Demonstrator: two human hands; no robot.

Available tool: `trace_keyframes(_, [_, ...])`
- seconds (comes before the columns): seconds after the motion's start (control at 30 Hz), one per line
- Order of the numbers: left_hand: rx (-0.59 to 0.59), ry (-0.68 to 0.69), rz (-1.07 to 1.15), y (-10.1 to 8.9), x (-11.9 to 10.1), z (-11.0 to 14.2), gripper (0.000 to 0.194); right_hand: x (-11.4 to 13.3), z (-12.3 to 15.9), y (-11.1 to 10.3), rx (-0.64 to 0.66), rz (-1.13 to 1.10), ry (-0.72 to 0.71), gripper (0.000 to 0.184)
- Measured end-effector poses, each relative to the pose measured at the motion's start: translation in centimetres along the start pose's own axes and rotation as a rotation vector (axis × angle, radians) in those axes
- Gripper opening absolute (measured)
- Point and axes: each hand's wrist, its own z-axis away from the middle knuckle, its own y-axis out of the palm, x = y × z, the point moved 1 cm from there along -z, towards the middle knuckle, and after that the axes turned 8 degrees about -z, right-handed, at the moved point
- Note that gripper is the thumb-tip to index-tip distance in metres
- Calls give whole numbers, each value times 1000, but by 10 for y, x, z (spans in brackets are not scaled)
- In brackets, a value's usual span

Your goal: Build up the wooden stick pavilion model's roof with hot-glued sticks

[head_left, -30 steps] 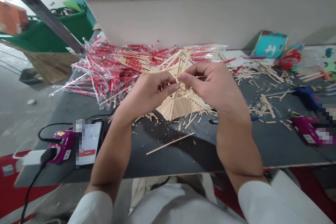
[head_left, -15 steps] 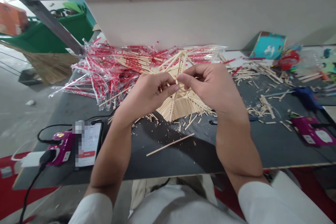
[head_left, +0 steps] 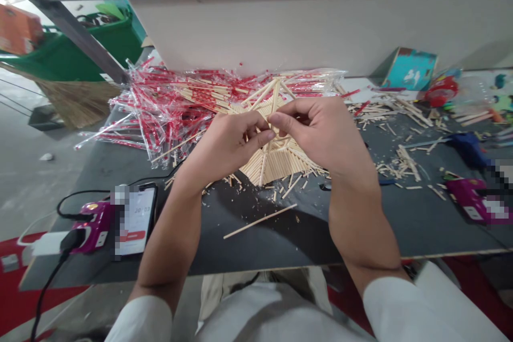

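A model built of pale wooden sticks [head_left: 276, 164] stands mid-table, with a ribbed, layered base and slanting sticks that meet at a peak. My left hand [head_left: 228, 141] is closed in a pinch at the model's near side, thumb against fingers. From the other side my right hand [head_left: 324, 131] pinches too, its fingertips nearly touching the left ones. Between them a slanting wooden stick [head_left: 275, 99] runs down from the peak into the fingertips, which hide its lower end. A loose wooden stick [head_left: 259, 220] lies on the table in front of the model.
Plastic-wrapped red-and-pale sticks [head_left: 160, 101] are heaped at back left. Cut stick scraps [head_left: 406, 163] lie on the right, near a blue glue gun [head_left: 468, 149]. A phone [head_left: 138, 219] and a purple power socket [head_left: 94, 224] sit front left; another purple socket [head_left: 467, 200] is at right.
My right fingertips have shifted slightly left, closer to the left fingers. The model and the loose stick have stayed in place.
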Motion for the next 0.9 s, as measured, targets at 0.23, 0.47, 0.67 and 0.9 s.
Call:
trace_keyframes(0.23, [3, 2, -1, 1, 0, 0, 16, 0, 0, 0, 6, 30, -13, 34])
trace_keyframes(0.47, [-2, 10, -17, 1, 0, 0, 17, -2, 0, 0, -5, 37, -24, 25])
trace_keyframes(0.67, [1, 12, -19, 1, 0, 0, 18, 0, 0, 1, -10, 68, -30, 21])
trace_keyframes(0.9, [-16, 15, -8, 2, 0, 0, 16, 1, -1, 1, -18, 95, -38, 18])
